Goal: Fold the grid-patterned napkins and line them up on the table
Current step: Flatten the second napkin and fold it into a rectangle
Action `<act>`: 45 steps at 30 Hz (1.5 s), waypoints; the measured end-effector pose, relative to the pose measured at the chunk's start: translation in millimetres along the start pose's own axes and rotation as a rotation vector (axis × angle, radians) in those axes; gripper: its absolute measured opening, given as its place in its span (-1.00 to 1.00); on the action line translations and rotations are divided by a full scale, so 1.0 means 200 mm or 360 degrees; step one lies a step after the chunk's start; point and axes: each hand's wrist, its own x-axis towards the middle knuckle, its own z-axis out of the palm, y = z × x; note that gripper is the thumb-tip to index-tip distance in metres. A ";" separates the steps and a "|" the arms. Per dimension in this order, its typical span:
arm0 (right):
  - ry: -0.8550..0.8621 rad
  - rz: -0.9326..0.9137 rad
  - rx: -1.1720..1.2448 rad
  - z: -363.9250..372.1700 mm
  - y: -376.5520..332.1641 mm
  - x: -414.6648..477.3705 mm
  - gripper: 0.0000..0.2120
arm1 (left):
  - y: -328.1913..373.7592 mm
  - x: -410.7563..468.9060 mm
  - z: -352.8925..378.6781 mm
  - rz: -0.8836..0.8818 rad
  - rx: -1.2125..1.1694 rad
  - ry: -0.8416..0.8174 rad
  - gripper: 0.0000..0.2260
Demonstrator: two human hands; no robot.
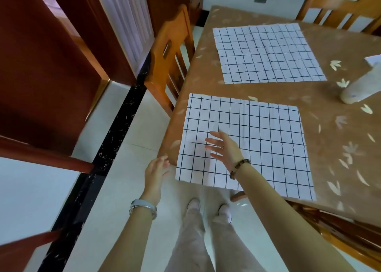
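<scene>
R hand [225, 148]: open, fingers straight and spread, palm down over the left part of the near white napkin with black grid lines [268, 143]. Contact w/ the cloth cannot be told. Brown bead bracelet [239, 166] on the R wrist.

L hand [155, 170]: open, fingers relaxed, holding nothing. It sits just off the near-left corner of the table, beside the near napkin's near-left corner but not on it. Silver bangle [143, 206] on the L wrist.

Near napkin: unfolded, flat, creased, at the near-left end of the table covered w/ brown leaf-print cloth [340, 127]. Its near edge runs approx. along the table edge.

Second white grid-patterned napkin [268, 53]: also unfolded and flat, farther along the table, apart from the near one w/ bare cloth between.

Orange wooden chair [171, 51]: at the table's left side, level w/ the gap between the napkins.

Pale blurred object [360, 86] at the right edge: not identifiable.
</scene>
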 end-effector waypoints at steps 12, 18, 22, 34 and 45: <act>0.0001 0.0028 -0.0001 0.00 0.02 0.01 -0.62 | -0.11 -0.02 0.03 -0.0058 -0.0037 -0.0106 -0.88; -0.0041 0.0027 -0.0032 0.03 0.01 0.01 -0.64 | -0.07 -0.01 0.08 -0.0027 0.0064 -0.0081 -0.81; -0.0036 0.0037 -0.0032 0.02 0.01 0.00 -0.67 | -0.05 0.02 0.12 -0.0007 0.0219 -0.0067 -0.76; -0.0031 0.0035 -0.0052 -0.04 -0.07 -0.01 -0.70 | 0.10 -0.08 0.32 0.0131 0.0206 -0.0572 -0.67; 0.0253 -0.0116 -0.0217 -0.15 -0.19 0.04 -0.74 | 0.21 -0.18 0.58 0.0195 0.0310 -0.0848 -0.64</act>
